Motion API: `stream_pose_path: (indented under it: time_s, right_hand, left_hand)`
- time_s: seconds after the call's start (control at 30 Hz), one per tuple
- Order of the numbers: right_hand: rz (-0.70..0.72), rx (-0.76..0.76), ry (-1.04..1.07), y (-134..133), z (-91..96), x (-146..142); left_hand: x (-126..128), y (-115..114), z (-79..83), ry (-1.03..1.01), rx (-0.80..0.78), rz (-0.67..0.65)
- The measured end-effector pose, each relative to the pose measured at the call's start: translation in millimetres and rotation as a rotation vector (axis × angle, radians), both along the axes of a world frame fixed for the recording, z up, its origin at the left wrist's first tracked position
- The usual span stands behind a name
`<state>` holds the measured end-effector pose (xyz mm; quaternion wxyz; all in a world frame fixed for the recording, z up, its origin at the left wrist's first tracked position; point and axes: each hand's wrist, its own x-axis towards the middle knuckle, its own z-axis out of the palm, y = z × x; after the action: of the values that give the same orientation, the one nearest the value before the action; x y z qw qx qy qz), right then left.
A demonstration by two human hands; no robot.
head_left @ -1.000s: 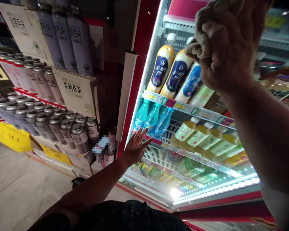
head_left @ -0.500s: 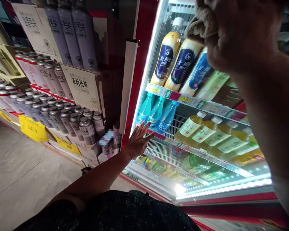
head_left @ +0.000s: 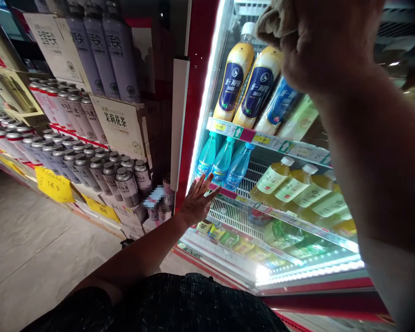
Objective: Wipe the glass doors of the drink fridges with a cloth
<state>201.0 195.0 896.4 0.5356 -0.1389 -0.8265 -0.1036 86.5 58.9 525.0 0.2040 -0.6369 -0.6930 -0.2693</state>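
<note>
My right hand (head_left: 327, 44) is raised at the top right, fingers closed around a bunched brownish cloth (head_left: 275, 23) held against the glass door (head_left: 228, 216) of a lit red drinks cooler. Behind the glass, just under the cloth, stand tall yellow bottles with dark blue labels (head_left: 233, 80). My left hand (head_left: 197, 200) lies flat on the lower left of the glass with its fingers spread, right by the blue water bottles (head_left: 223, 161). Pale yellow-green tea bottles (head_left: 290, 184) lie on the wire shelf to the right.
Left of the cooler, shelves hold rows of grey metal cans (head_left: 90, 168), tall lilac bottles (head_left: 103, 46), a white carton (head_left: 119, 124) with printed characters and yellow price tags (head_left: 53, 184). A white strip (head_left: 178, 120) runs along the cooler's red frame (head_left: 197, 92). The grey floor (head_left: 31, 258) lies lower left.
My right hand with the cloth has slid up and slightly left on the glass. The view has shifted a little to the left. My left hand stays flat on the door.
</note>
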Motion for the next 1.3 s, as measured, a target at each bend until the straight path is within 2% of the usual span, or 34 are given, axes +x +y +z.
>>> stream_pose_path:
  time_s: [0.03, 0.07, 0.13, 0.33, 0.57, 0.8, 0.97, 1.17, 1.3]
  right_hand:
    - [-0.06, 0.173, -0.176, 5.0, -0.8, -2.5]
    - [-0.091, 0.277, -0.223, 9.3, -1.8, -5.0]
    - [-0.077, 0.362, -0.287, 16.1, -3.2, -9.7]
    - [0.064, 0.355, -0.185, 25.6, 4.2, -19.4]
    - [0.04, 0.474, -0.198, 26.0, -5.6, -29.7]
    - [-0.008, 0.463, -0.12, 31.1, 8.8, -36.9]
    - [0.043, 0.563, -0.232, 28.6, 3.4, -45.7]
    - [-0.044, 0.493, -0.173, 27.5, 23.5, -52.0]
    - [-0.016, 0.527, -0.225, 23.5, 23.3, -57.6]
  left_hand:
    - [0.3, 0.0, -0.2, 0.001, 0.002, 0.002]
    - [0.7, -0.1, -0.4, 0.004, 0.004, 0.003]
    - [1.7, -0.4, -0.7, 0.018, 0.017, 0.014]
    - [1.9, 2.9, -3.0, 0.133, 0.122, 0.06]
    - [3.3, 3.5, -3.3, 0.184, 0.146, 0.116]
    - [0.5, 8.3, -12.2, 0.233, 0.186, 0.146]
    - [-4.0, 11.8, -17.4, 0.275, 0.23, 0.122]
    - [-4.4, 16.9, -21.4, 0.257, 0.288, 0.139]
    - [-4.6, 15.5, -18.6, 0.28, 0.283, 0.132]
